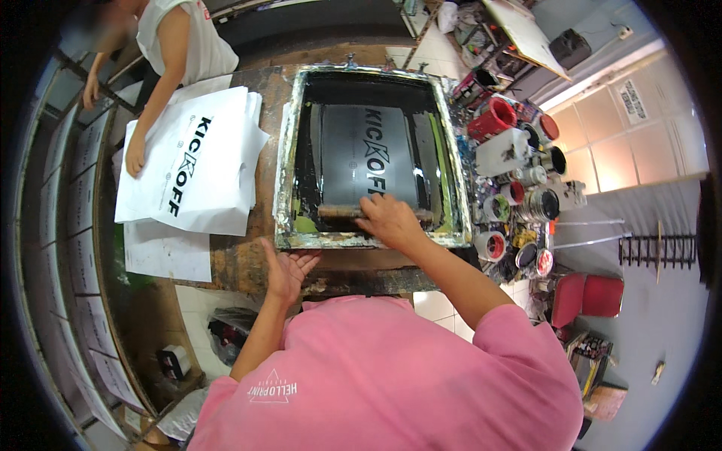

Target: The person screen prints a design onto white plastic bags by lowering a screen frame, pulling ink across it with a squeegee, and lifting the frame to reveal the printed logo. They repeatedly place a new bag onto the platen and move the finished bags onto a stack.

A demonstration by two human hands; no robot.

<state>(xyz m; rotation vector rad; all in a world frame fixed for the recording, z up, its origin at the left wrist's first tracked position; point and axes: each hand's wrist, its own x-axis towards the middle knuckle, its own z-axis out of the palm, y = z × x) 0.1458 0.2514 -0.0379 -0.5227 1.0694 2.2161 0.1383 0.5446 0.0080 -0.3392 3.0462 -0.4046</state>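
A screen-printing frame point(286, 161) lies flat on the worktable, its edges crusted with pale paint. Through its dark mesh point(342, 146) bold lettering shows. At the near end of the mesh my right hand point(391, 222) is closed around a wooden squeegee point(337, 213), which lies crosswise. My left hand point(288, 272) is beside the near left corner of the frame, palm turned up and fingers apart, with nothing in it. Whether it touches the frame's underside I cannot tell. Left of the frame rests a loose stack of white printed sheets point(218, 169).
A co-worker's hand point(135, 154) rests on the stack's left edge. Paint tubs and bottles, including a red tub point(492, 119), crowd the table's right side. A drying rack point(75, 218) with sheets stands at left. A red chair point(587, 298) is at lower right.
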